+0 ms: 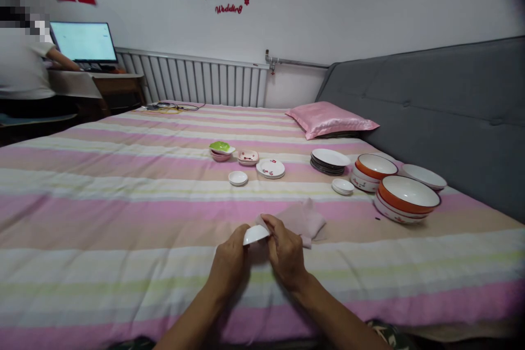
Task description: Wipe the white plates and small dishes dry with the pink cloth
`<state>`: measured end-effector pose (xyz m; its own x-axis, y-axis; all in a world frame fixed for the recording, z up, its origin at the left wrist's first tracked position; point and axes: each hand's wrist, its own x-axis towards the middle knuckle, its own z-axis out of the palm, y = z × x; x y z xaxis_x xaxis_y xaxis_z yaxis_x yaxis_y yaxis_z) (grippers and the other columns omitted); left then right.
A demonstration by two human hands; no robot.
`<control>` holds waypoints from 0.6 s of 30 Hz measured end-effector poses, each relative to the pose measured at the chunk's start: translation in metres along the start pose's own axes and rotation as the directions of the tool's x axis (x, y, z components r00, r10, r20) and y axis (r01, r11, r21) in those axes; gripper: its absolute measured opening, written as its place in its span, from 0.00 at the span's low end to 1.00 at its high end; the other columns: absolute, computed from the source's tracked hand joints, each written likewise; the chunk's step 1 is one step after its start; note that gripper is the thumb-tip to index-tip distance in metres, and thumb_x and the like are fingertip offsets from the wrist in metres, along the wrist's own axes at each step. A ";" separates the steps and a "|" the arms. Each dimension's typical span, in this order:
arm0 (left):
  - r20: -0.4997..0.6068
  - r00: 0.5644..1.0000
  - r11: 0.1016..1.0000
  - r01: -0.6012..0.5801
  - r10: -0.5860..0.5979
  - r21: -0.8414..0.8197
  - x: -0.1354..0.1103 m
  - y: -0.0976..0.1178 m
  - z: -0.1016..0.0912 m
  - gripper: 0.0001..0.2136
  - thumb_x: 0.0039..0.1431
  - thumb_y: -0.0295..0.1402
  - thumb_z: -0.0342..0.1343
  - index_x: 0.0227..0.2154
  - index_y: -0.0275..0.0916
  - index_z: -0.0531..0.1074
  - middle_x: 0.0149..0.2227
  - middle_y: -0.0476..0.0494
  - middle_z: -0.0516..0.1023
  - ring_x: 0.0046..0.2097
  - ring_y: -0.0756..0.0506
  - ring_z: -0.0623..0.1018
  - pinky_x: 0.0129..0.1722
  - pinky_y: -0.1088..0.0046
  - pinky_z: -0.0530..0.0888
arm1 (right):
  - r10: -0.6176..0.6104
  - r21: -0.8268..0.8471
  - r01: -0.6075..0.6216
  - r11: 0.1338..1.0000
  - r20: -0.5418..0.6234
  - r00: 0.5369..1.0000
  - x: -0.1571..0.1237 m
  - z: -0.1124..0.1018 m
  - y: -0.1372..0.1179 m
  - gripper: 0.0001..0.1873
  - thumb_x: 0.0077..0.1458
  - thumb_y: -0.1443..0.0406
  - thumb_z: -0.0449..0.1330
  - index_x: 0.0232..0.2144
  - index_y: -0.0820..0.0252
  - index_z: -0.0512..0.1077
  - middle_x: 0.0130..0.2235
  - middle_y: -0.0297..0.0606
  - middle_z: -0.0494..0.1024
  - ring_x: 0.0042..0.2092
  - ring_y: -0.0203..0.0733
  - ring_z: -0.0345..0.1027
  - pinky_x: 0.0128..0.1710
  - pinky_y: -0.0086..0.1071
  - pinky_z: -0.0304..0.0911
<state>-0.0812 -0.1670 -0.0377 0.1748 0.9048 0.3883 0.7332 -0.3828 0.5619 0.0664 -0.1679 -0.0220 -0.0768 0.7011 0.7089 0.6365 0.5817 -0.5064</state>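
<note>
My left hand (229,265) is closed on the left edge of a small white dish (255,234), holding it just above the striped bedspread (123,213). My right hand (285,251) is closed on a pink cloth (303,219) and presses it against the dish's right side. The rest of the cloth trails onto the bed behind my right hand. Both hands are close together near the bed's front middle.
Further back lie small dishes (238,178), a green dish (221,147), a patterned plate (270,168), a plate stack (329,159) and orange-rimmed bowls (408,196). A pink pillow (330,118) and grey headboard (451,115) are right. A person (20,65) sits at a monitor (84,42) far left.
</note>
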 end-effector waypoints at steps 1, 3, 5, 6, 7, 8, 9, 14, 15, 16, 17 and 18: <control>-0.016 0.999 0.998 -0.030 0.031 0.062 0.000 -0.002 0.000 0.14 0.54 0.24 0.43 0.43 0.39 0.64 0.35 0.41 0.78 0.32 0.42 0.78 0.29 0.70 0.70 | -0.051 -0.040 0.051 0.998 -0.010 0.999 0.000 0.000 0.000 0.19 0.55 0.73 0.45 0.47 0.61 0.66 0.39 0.43 0.78 0.38 0.43 0.74 0.36 0.33 0.69; -0.029 0.995 0.980 -0.094 0.100 0.173 0.000 -0.004 0.000 0.14 0.54 0.23 0.43 0.43 0.39 0.64 0.36 0.40 0.78 0.33 0.43 0.78 0.28 0.71 0.70 | -0.150 -0.099 0.146 0.984 -0.032 0.988 0.001 0.000 0.000 0.19 0.56 0.74 0.45 0.48 0.61 0.66 0.40 0.44 0.78 0.38 0.41 0.74 0.37 0.32 0.68; -0.006 0.990 0.957 -0.133 0.140 0.257 0.001 -0.004 -0.002 0.15 0.54 0.21 0.42 0.44 0.38 0.64 0.36 0.40 0.77 0.34 0.43 0.78 0.28 0.71 0.70 | -0.236 -0.135 0.226 0.965 -0.062 0.970 0.001 0.001 -0.001 0.20 0.56 0.75 0.45 0.48 0.62 0.66 0.40 0.44 0.78 0.39 0.40 0.74 0.38 0.31 0.68; 0.017 0.990 0.947 -0.141 0.142 0.288 0.001 -0.004 -0.003 0.16 0.54 0.21 0.41 0.44 0.37 0.64 0.37 0.39 0.77 0.35 0.42 0.78 0.29 0.70 0.70 | -0.267 -0.149 0.254 0.956 -0.076 0.961 0.001 0.001 -0.001 0.20 0.56 0.76 0.46 0.48 0.62 0.66 0.40 0.44 0.78 0.39 0.40 0.74 0.39 0.30 0.68; 0.043 0.990 0.939 -0.143 0.136 0.312 0.001 -0.002 -0.004 0.16 0.54 0.21 0.40 0.44 0.36 0.64 0.37 0.39 0.77 0.35 0.42 0.78 0.29 0.69 0.70 | -0.292 -0.160 0.275 0.948 -0.088 0.953 0.001 0.001 -0.002 0.19 0.55 0.76 0.47 0.48 0.63 0.66 0.40 0.43 0.78 0.39 0.40 0.73 0.39 0.30 0.68; 0.066 0.990 0.934 -0.140 0.125 0.329 0.001 -0.001 -0.005 0.16 0.54 0.21 0.39 0.44 0.36 0.64 0.37 0.39 0.76 0.35 0.42 0.78 0.29 0.68 0.71 | -0.307 -0.168 0.289 0.943 -0.094 0.947 0.001 0.002 -0.003 0.19 0.55 0.76 0.48 0.48 0.63 0.66 0.40 0.43 0.78 0.40 0.40 0.73 0.39 0.30 0.68; 0.084 0.990 0.932 -0.136 0.114 0.336 0.001 0.000 -0.006 0.16 0.55 0.21 0.39 0.44 0.36 0.64 0.37 0.38 0.76 0.35 0.41 0.78 0.30 0.68 0.70 | -0.310 -0.171 0.291 0.941 -0.098 0.946 0.001 0.002 -0.003 0.19 0.54 0.76 0.48 0.47 0.63 0.66 0.39 0.43 0.78 0.40 0.40 0.73 0.39 0.30 0.68; 0.042 0.998 0.990 -0.059 0.054 0.127 0.004 0.005 -0.010 0.13 0.56 0.24 0.42 0.43 0.36 0.63 0.37 0.41 0.76 0.37 0.42 0.76 0.32 0.69 0.70 | -0.102 -0.056 0.096 0.994 -0.108 0.989 0.000 0.003 -0.003 0.19 0.53 0.76 0.47 0.46 0.61 0.67 0.39 0.41 0.78 0.37 0.40 0.74 0.37 0.30 0.68; 0.023 0.999 0.998 -0.035 0.034 0.045 0.004 0.006 -0.011 0.12 0.56 0.26 0.43 0.43 0.37 0.63 0.37 0.41 0.75 0.36 0.43 0.76 0.33 0.69 0.69 | -0.012 0.004 0.013 1.000 -0.101 0.995 0.000 0.003 -0.003 0.19 0.53 0.75 0.47 0.45 0.60 0.67 0.39 0.40 0.78 0.38 0.40 0.74 0.37 0.30 0.68; 0.014 1.000 0.999 -0.017 0.017 -0.037 0.005 0.007 -0.011 0.12 0.56 0.27 0.44 0.43 0.37 0.63 0.37 0.42 0.75 0.35 0.44 0.76 0.33 0.70 0.69 | 0.081 0.078 -0.075 0.994 -0.086 0.993 0.000 0.003 -0.003 0.18 0.53 0.75 0.48 0.45 0.60 0.67 0.39 0.40 0.78 0.38 0.40 0.74 0.38 0.30 0.68; 0.020 1.000 0.993 -0.004 0.006 -0.115 0.005 0.008 -0.011 0.11 0.56 0.28 0.44 0.42 0.38 0.63 0.36 0.43 0.75 0.34 0.45 0.75 0.32 0.71 0.69 | 0.168 0.161 -0.156 0.974 -0.064 0.984 0.001 0.002 -0.003 0.17 0.53 0.74 0.48 0.44 0.60 0.66 0.40 0.40 0.78 0.39 0.40 0.74 0.37 0.30 0.68; 0.039 0.999 0.982 0.007 0.000 -0.189 0.006 0.008 -0.012 0.10 0.56 0.29 0.44 0.41 0.38 0.64 0.34 0.44 0.74 0.33 0.46 0.75 0.32 0.72 0.69 | 0.239 0.245 -0.223 0.943 -0.035 0.970 0.001 0.002 -0.004 0.16 0.53 0.73 0.49 0.44 0.60 0.66 0.40 0.39 0.78 0.39 0.40 0.74 0.36 0.29 0.69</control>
<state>-0.0817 -0.1672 -0.0223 0.2002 0.9113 0.3597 0.5974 -0.4045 0.6925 0.0623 -0.1681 -0.0203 0.1043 0.8050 0.5841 0.4299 0.4931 -0.7563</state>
